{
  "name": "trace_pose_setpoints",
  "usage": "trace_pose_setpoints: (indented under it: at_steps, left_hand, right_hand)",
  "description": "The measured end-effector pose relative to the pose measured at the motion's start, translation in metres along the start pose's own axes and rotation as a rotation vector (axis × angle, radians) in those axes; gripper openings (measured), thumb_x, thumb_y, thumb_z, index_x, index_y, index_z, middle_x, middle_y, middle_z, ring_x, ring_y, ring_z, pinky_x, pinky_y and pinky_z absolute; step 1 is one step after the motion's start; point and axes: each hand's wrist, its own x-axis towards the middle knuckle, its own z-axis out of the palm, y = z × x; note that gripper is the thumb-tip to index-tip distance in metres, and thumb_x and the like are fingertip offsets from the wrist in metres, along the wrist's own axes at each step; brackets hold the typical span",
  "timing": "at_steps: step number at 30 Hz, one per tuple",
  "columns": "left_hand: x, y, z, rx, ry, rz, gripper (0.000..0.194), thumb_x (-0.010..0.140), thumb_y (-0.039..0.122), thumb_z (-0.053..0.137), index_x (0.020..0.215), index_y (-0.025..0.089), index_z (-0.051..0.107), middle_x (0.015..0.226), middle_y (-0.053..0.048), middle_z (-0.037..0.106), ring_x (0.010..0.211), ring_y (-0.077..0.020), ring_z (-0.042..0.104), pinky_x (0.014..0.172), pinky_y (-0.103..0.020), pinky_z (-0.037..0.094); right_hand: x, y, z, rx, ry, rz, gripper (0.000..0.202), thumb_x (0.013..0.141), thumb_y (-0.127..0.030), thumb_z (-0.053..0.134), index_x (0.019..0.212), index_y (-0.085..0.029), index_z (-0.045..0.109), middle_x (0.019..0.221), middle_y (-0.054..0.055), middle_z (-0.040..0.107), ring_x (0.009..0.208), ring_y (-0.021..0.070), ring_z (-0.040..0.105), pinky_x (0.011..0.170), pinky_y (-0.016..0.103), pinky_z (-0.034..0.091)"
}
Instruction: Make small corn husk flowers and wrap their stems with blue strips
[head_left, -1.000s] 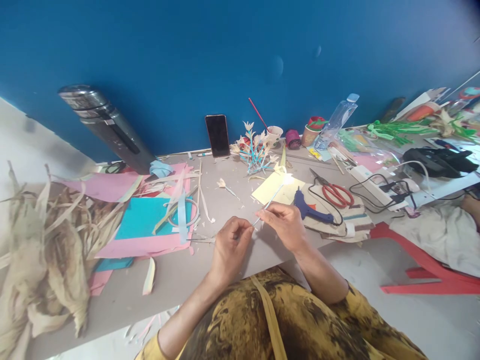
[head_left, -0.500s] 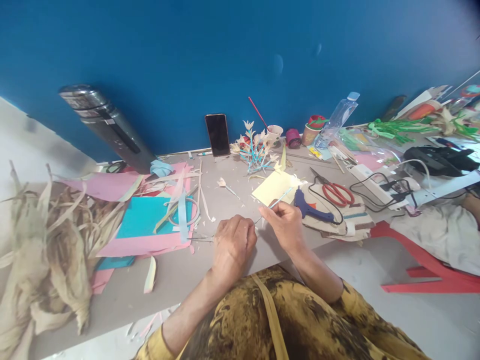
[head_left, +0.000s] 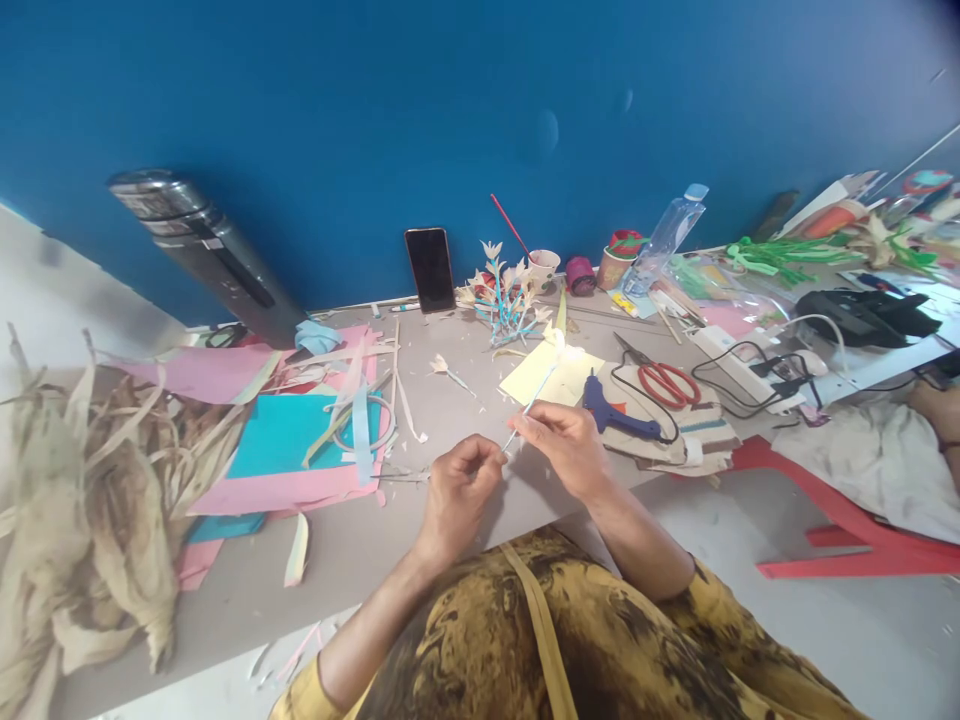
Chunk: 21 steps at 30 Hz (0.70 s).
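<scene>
Between my hands is a thin flower stem wrapped in light blue, tilted, with a pale flower head at its upper end over a yellow paper sheet. My right hand pinches the stem partway down. Fingertips of my left hand are closed at the stem's lower end. A loose pale flower on a short stem lies on the table beyond my left hand. Farther back stands a bunch of pale flowers with blue stems. A dark blue glue gun lies right of my right hand.
Red-handled scissors lie on a cloth beside a power strip. Dried husks and pink and blue paper cover the left side. A phone and a dark flask lean at the wall. A plastic bottle stands back right.
The stem has tipped more upright, its flower head moving left. My left hand has turned so its pinching fingertips show more. The whole view has shifted slightly.
</scene>
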Motion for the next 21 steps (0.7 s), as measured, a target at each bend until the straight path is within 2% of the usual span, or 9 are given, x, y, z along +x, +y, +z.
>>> trace_pose_setpoints:
  at_steps: [2, 5, 7, 9, 11, 13, 15, 17, 21]
  left_hand:
    - [-0.001, 0.001, 0.000, -0.041, -0.030, -0.028, 0.018, 0.082, 0.030, 0.061, 0.069, 0.018, 0.061, 0.062, 0.003, 0.057, 0.056, -0.0104, 0.048, 0.054, -0.023, 0.038]
    - [-0.004, 0.003, -0.005, -0.084, -0.103, -0.075, 0.016, 0.080, 0.031, 0.065, 0.072, 0.017, 0.064, 0.064, 0.001, 0.060, 0.058, -0.0110, 0.050, 0.054, -0.023, 0.039]
    - [-0.006, 0.003, -0.010, -0.111, -0.204, -0.111, 0.016, 0.077, 0.032, 0.070, 0.080, 0.017, 0.069, 0.068, -0.001, 0.063, 0.060, -0.0122, 0.054, 0.055, -0.024, 0.042]
    - [-0.009, 0.001, -0.018, -0.146, -0.297, -0.129, 0.025, 0.075, 0.035, 0.074, 0.093, 0.017, 0.072, 0.077, -0.003, 0.068, 0.066, -0.0146, 0.060, 0.060, -0.026, 0.047]
    - [-0.010, -0.002, -0.024, -0.165, -0.258, -0.125, 0.029, 0.077, 0.040, 0.074, 0.096, 0.018, 0.074, 0.079, -0.005, 0.069, 0.068, -0.0156, 0.062, 0.063, -0.027, 0.050]
    - [-0.012, -0.005, -0.028, -0.157, -0.099, -0.117, 0.030, 0.083, 0.046, 0.068, 0.086, 0.017, 0.074, 0.071, -0.003, 0.066, 0.062, -0.0143, 0.060, 0.060, -0.026, 0.048]
    - [-0.015, -0.006, -0.029, -0.157, 0.018, -0.101, 0.039, 0.088, 0.051, 0.061, 0.076, 0.016, 0.072, 0.063, -0.002, 0.062, 0.058, -0.0132, 0.057, 0.057, -0.025, 0.046]
    - [-0.018, -0.005, -0.026, -0.182, 0.016, -0.077, 0.042, 0.089, 0.053, 0.058, 0.076, 0.016, 0.072, 0.065, -0.003, 0.062, 0.059, -0.0131, 0.058, 0.059, -0.026, 0.048]
    - [-0.027, 0.002, -0.015, -0.269, -0.118, -0.079, 0.033, 0.084, 0.049, 0.067, 0.082, 0.017, 0.074, 0.067, -0.002, 0.063, 0.063, -0.0135, 0.058, 0.067, -0.028, 0.049]
  right_hand:
    - [-0.002, 0.002, 0.002, 0.000, 0.050, -0.006, 0.034, 0.085, -0.046, 0.068, 0.067, -0.017, 0.069, 0.065, 0.001, 0.059, 0.062, 0.0137, 0.048, 0.056, 0.025, 0.038]
    - [-0.004, 0.004, 0.004, -0.001, 0.113, -0.019, 0.031, 0.085, -0.044, 0.068, 0.068, -0.017, 0.070, 0.064, 0.000, 0.059, 0.063, 0.0140, 0.049, 0.056, 0.024, 0.038]
    - [-0.006, 0.002, 0.002, -0.019, 0.167, -0.029, 0.033, 0.085, -0.046, 0.067, 0.069, -0.017, 0.070, 0.063, 0.000, 0.059, 0.062, 0.0139, 0.049, 0.056, 0.024, 0.038]
    - [-0.008, -0.001, -0.002, -0.035, 0.202, -0.037, 0.035, 0.086, -0.048, 0.066, 0.069, -0.017, 0.070, 0.062, -0.001, 0.058, 0.060, 0.0130, 0.046, 0.055, 0.024, 0.037]
    - [-0.010, -0.006, -0.005, -0.032, 0.191, -0.037, 0.035, 0.085, -0.049, 0.067, 0.069, -0.017, 0.069, 0.061, -0.002, 0.055, 0.057, 0.0116, 0.043, 0.054, 0.024, 0.035]
    - [-0.013, -0.009, -0.005, -0.017, 0.154, -0.026, 0.036, 0.085, -0.050, 0.067, 0.070, -0.017, 0.069, 0.060, -0.003, 0.054, 0.055, 0.0109, 0.041, 0.052, 0.024, 0.034]
    - [-0.017, -0.012, -0.003, 0.002, 0.131, -0.016, 0.038, 0.085, -0.053, 0.066, 0.071, -0.018, 0.070, 0.059, -0.002, 0.053, 0.054, 0.0111, 0.041, 0.051, 0.024, 0.033]
    - [-0.022, -0.016, 0.001, 0.024, 0.110, -0.019, 0.039, 0.084, -0.055, 0.066, 0.071, -0.018, 0.070, 0.060, -0.002, 0.054, 0.054, 0.0116, 0.042, 0.050, 0.024, 0.032]
    - [-0.035, -0.022, 0.008, 0.078, 0.062, -0.049, 0.037, 0.084, -0.053, 0.068, 0.071, -0.018, 0.070, 0.061, -0.002, 0.056, 0.055, 0.0115, 0.045, 0.050, 0.024, 0.035]
